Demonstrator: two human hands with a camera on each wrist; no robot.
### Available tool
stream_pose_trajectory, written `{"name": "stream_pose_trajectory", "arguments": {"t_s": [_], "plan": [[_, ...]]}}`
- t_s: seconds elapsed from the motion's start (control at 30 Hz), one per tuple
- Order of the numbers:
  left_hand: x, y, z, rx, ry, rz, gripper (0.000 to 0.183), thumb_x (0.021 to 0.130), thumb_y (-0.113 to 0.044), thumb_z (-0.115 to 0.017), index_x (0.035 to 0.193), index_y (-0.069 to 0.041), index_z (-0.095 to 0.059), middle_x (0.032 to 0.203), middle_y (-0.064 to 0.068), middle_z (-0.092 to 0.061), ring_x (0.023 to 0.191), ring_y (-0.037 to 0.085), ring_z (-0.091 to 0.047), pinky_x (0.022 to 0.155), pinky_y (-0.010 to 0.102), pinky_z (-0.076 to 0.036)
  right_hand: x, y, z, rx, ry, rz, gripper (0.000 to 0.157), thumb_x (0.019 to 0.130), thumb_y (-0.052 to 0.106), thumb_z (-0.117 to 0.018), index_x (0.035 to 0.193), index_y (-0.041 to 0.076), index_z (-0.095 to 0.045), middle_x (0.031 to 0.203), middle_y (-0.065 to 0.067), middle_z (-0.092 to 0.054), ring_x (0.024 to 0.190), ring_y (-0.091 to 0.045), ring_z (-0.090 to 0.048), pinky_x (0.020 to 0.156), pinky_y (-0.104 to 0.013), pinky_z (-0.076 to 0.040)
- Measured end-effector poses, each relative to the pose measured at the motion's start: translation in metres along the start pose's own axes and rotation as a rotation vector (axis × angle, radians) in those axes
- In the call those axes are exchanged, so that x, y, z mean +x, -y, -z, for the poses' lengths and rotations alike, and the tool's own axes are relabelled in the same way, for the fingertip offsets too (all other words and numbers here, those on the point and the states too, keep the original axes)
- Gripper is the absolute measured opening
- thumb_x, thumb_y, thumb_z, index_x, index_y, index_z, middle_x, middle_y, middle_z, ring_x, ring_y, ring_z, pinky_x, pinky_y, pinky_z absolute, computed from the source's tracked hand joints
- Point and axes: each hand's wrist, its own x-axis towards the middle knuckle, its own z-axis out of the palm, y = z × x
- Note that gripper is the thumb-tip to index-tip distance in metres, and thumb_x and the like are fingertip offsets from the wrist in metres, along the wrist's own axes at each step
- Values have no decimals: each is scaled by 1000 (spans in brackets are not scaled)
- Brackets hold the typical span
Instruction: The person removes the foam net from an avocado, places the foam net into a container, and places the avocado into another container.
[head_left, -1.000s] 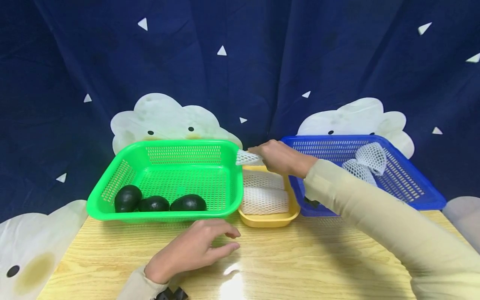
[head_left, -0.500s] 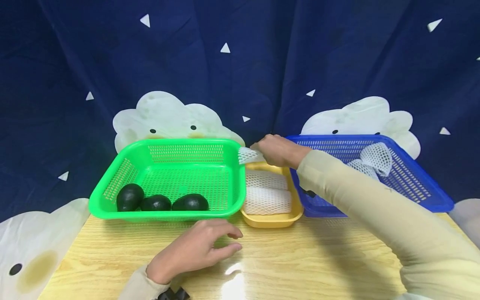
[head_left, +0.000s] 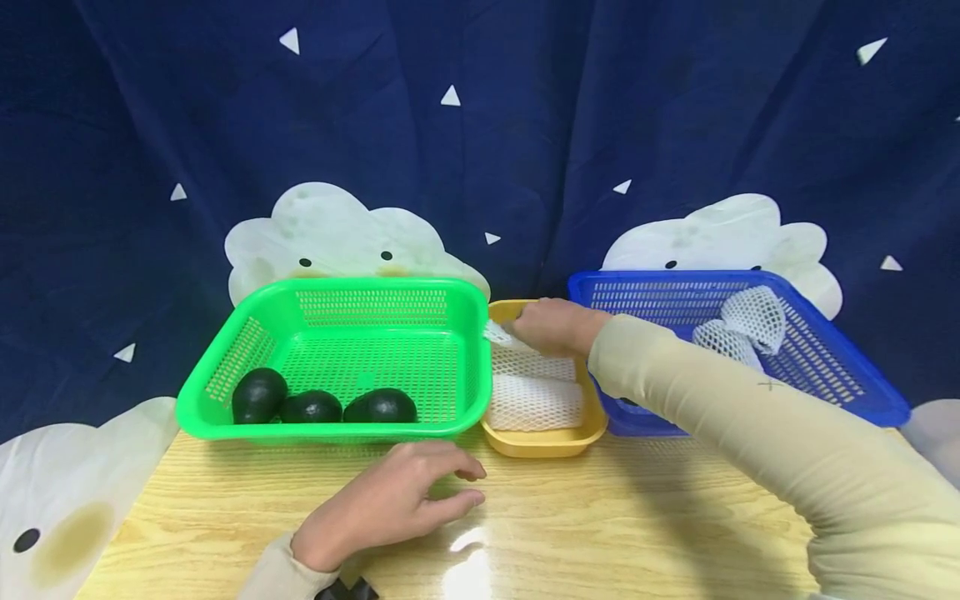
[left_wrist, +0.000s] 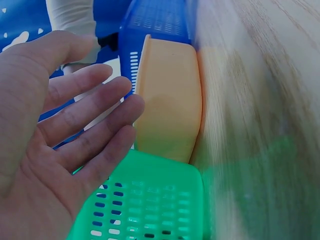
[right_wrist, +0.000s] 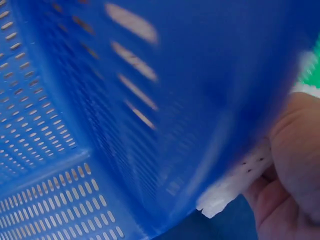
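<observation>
My right hand (head_left: pixel 555 325) grips a white foam net sleeve (head_left: pixel 501 335) low over the back of the yellow basket (head_left: pixel 543 447). In the right wrist view, one end of that sleeve (right_wrist: pixel 225 195) sticks out from the curled fingers. More white foam net sleeves (head_left: pixel 535 402) lie in the yellow basket under the hand. My left hand (head_left: pixel 397 500) is held in front of the green basket (head_left: pixel 330 431), fingers loosely bent and apart, palm bare in the left wrist view. Three dark avocados (head_left: pixel 381 406) lie along the green basket's near side.
On the right stands a blue basket (head_left: pixel 870 400) with rounded, net-covered pieces (head_left: pixel 752 319) inside; my forearm hides part of it. The baskets stand side by side on a wooden table (head_left: pixel 600 525). Behind hangs a dark blue cloth (head_left: pixel 510 150) with cloud prints.
My right hand, gripping the foam net sleeve, first rises slightly, then sinks toward the yellow basket. The left hand keeps its place. The view has shifted slightly.
</observation>
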Motion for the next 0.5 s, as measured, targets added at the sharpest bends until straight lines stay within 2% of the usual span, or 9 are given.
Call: {"name": "stream_pose_trajectory", "arguments": {"t_s": [0.07, 0.13, 0.27, 0.4, 0.5], "plan": [[0, 0, 0, -2, 6, 6, 32, 105, -43, -59, 114, -17, -76, 111, -8, -77, 106, 4, -70, 95, 28, -59, 1, 2, -4, -42, 10, 30, 35, 111, 29, -41, 114, 11, -70, 91, -4, -71, 79, -22, -61, 82, -36, -57], [0, 0, 0, -2, 9, 9, 32, 105, -43, -59, 114, -17, -76, 111, -8, -77, 106, 4, -70, 95, 28, -59, 1, 3, -7, -134, 7, 90, 31, 110, 25, -43, 109, 10, -71, 88, -4, -71, 74, -22, -60, 77, -37, -58], [0, -1, 0, 1, 11, 12, 32, 105, -43, -59, 114, -17, -76, 110, -8, -77, 106, 4, -70, 95, 28, -59, 0, 6, -13, -201, 30, 123, 29, 109, 21, -45, 104, 10, -71, 87, -7, -71, 69, -23, -58, 70, -41, -57], [0, -1, 0, 3, 18, 14, 33, 105, -43, -59, 114, -17, -76, 111, -8, -77, 106, 4, -70, 95, 28, -59, -2, 9, -16, -190, 107, 101, 21, 106, 16, -52, 118, 9, -66, 92, -10, -70, 73, -25, -59, 73, -42, -58], [0, 0, 1, 7, 22, 19, 34, 105, -44, -58, 115, -17, -76, 111, -8, -77, 107, 4, -70, 96, 28, -59, -4, 11, -15, -155, 163, 75, 33, 102, 18, -61, 133, 9, -61, 97, -9, -69, 79, -24, -60, 77, -40, -56]]}}
